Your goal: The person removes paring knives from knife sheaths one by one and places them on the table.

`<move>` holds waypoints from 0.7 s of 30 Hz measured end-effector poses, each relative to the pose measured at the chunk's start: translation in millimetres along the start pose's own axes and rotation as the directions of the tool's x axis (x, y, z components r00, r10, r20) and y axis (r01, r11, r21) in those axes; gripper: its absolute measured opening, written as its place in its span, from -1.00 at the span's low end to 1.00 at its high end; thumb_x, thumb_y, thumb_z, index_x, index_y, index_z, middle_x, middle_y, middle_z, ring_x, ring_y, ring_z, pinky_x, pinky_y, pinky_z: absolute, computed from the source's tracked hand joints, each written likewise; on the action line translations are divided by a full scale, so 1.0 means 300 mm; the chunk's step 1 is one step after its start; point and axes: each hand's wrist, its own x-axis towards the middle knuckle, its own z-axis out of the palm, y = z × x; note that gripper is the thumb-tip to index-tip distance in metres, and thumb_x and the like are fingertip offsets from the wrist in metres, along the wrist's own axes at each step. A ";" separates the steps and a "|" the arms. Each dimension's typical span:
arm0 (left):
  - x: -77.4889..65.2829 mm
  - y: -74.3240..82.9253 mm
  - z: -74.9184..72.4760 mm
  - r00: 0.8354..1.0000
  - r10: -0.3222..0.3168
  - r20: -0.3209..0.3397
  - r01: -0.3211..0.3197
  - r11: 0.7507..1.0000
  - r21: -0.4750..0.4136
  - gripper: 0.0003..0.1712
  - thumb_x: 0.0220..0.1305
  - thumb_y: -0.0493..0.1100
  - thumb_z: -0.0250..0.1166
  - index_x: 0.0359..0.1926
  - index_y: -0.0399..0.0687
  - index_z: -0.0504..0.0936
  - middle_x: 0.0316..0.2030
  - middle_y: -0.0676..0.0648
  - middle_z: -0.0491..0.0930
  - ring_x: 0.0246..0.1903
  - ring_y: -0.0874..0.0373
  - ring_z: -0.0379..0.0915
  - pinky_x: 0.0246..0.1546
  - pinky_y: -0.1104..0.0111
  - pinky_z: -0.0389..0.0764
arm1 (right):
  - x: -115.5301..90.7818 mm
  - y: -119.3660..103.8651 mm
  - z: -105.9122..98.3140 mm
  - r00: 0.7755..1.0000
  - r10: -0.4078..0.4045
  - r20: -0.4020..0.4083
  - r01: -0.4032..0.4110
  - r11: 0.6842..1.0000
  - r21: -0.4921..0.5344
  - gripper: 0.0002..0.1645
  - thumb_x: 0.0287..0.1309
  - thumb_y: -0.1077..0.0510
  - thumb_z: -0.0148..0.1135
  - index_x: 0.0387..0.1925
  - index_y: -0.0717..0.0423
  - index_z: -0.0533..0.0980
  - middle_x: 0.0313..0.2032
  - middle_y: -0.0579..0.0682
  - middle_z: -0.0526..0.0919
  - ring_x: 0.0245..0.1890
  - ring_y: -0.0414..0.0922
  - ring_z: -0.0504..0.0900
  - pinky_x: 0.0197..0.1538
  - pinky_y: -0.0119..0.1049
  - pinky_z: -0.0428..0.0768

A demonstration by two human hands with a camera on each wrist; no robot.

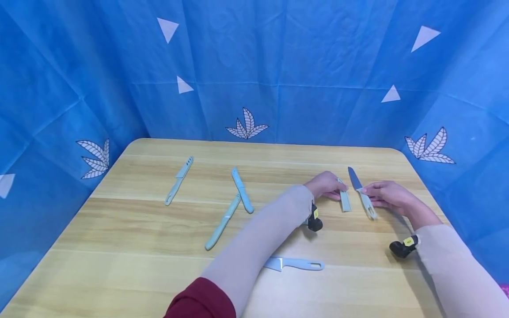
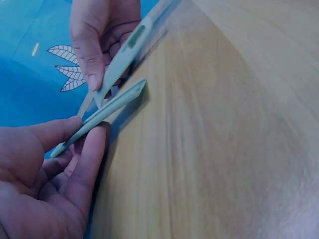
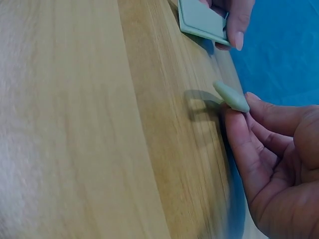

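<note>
At the right side of the table, my left hand pinches a pale green blade sheath between thumb and fingers. Close to its right, my right hand pinches a knife by its pale green handle, which has a slot near its end. The bare blade points away toward the back edge. In the left wrist view the sheath slants over the wood, just in front of the knife handle. The right wrist view shows the handle end-on, with the sheath's wide end beyond it.
A sheathed knife lies at the back left. Two more knives, one light blue and one green, lie near the middle. Beneath my left forearm, another blue-handled knife is partly hidden. A blue curtain hangs behind the wooden table.
</note>
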 end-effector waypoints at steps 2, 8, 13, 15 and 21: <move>-0.002 0.003 0.007 1.000 -0.011 -0.028 0.011 1.000 0.012 -0.81 0.21 -0.30 0.39 -0.49 -0.26 0.58 -0.64 -0.13 0.57 -0.76 0.21 0.43 -0.71 0.51 0.60 | 0.002 0.000 0.000 1.000 0.000 0.003 0.000 1.000 -0.008 -0.39 0.42 0.09 0.11 0.22 0.54 0.28 -0.24 -0.05 0.65 -0.24 -0.23 0.65 -0.08 -0.34 0.70; 0.002 0.012 0.025 0.998 -0.044 -0.039 0.043 0.999 -0.025 -0.83 0.23 -0.29 0.36 -0.47 -0.28 0.60 -0.62 -0.12 0.58 -0.75 0.21 0.45 -0.67 0.50 0.63 | 0.002 -0.002 -0.005 1.000 0.002 0.000 -0.002 1.000 -0.008 -0.45 0.40 0.12 0.12 0.16 0.54 0.34 -0.28 -0.04 0.65 -0.27 -0.22 0.64 -0.11 -0.34 0.71; 0.007 0.010 0.032 0.999 -0.024 -0.033 0.024 1.000 -0.013 -0.89 0.25 -0.33 0.32 -0.39 -0.33 0.61 -0.61 -0.15 0.59 -0.73 0.20 0.45 -0.65 0.49 0.64 | -0.002 -0.010 -0.002 1.000 0.015 -0.017 -0.015 1.000 -0.007 -0.50 0.38 0.12 0.16 0.11 0.49 0.39 -0.31 -0.06 0.64 -0.31 -0.22 0.64 -0.14 -0.34 0.71; 0.007 0.007 0.035 0.999 -0.006 -0.034 0.007 1.000 0.017 -0.90 0.25 -0.33 0.32 -0.37 -0.32 0.62 -0.62 -0.15 0.60 -0.74 0.20 0.45 -0.66 0.49 0.64 | -0.003 -0.013 0.003 1.000 0.017 -0.022 -0.017 1.000 -0.011 -0.52 0.38 0.12 0.17 0.09 0.48 0.41 -0.32 -0.06 0.64 -0.32 -0.22 0.64 -0.15 -0.35 0.71; -0.010 0.011 0.041 0.998 0.039 -0.049 -0.030 0.985 0.172 -0.83 0.25 -0.25 0.37 -0.45 -0.20 0.61 -0.66 -0.11 0.62 -0.76 0.21 0.48 -0.68 0.48 0.63 | -0.005 -0.021 0.019 0.999 0.027 -0.038 -0.029 0.999 -0.037 -0.57 0.38 0.14 0.16 0.05 0.46 0.44 -0.36 -0.08 0.62 -0.36 -0.25 0.61 -0.20 -0.40 0.71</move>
